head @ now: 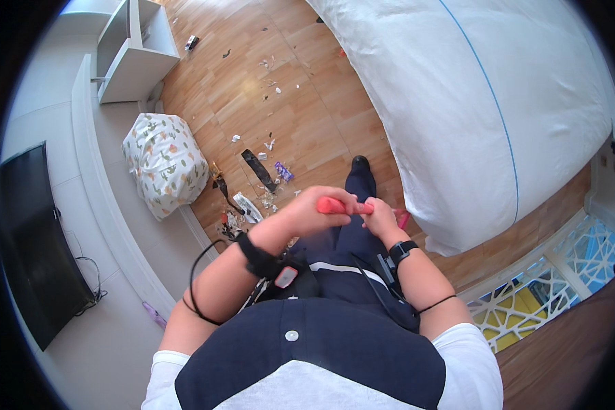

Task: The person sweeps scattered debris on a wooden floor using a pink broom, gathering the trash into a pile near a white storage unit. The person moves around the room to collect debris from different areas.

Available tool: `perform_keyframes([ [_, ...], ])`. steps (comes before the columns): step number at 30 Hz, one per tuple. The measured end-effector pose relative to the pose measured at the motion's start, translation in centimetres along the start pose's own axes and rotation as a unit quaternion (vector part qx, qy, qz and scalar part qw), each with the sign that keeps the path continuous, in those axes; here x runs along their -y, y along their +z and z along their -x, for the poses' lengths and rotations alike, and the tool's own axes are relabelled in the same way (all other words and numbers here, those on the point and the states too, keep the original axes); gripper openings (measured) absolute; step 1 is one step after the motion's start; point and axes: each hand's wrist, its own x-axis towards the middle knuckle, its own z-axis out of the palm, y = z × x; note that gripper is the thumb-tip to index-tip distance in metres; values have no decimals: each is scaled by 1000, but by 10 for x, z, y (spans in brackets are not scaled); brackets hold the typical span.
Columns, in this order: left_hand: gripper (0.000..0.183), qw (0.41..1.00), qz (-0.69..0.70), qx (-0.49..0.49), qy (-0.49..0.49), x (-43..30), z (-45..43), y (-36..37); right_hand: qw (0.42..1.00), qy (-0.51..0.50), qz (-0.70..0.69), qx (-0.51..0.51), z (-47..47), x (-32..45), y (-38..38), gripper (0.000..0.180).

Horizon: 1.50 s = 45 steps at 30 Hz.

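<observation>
Both my hands are on a red handle (331, 205) in front of my body, above my legs. My left hand (315, 207) is around its thicker end, and my right hand (381, 219) grips the thinner part to the right. A pink-red plastic piece (403, 218) shows beyond my right hand; whether it joins the handle cannot be told. On the wooden floor (328, 107) left of my legs lie scraps, a black strip (259, 170), a purple wrapper (284, 171) and a white wrapper (248, 207).
A bed with a white cover (461, 123) stands at the right. At the left are a cactus-print bundle (166, 159), a white cabinet (133, 72) and a wall-mounted television (41, 246). A white lattice screen (533, 297) is at the lower right. Several more scraps lie farther up the floor.
</observation>
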Motion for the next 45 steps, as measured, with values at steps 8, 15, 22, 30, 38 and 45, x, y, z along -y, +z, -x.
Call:
perform_keyframes([
  [8, 15, 981, 61, -164, 86, -48, -23, -78, 991, -124, 35, -40, -123, 54, -28, 12],
  [15, 14, 967, 40, -233, 90, -84, -20, -104, 992, -122, 43, 6, -155, 118, -54, 7],
  [22, 12, 938, -26, -272, 215, -106, -8, -126, 978, -209, 14, -16, -181, 172, -58, 4],
  [30, 13, 940, -49, -216, 260, -125, 3, -170, 984, -158, -33, 76, -185, 202, -61, 10],
  [38, 13, 981, 13, -71, 181, -74, -57, -242, 997, -76, 15, -30, -220, 174, -34, 6],
  [45, 12, 941, 5, -248, 230, -79, -10, -377, 975, -200, 90, -18, -360, 310, 10, 5],
])
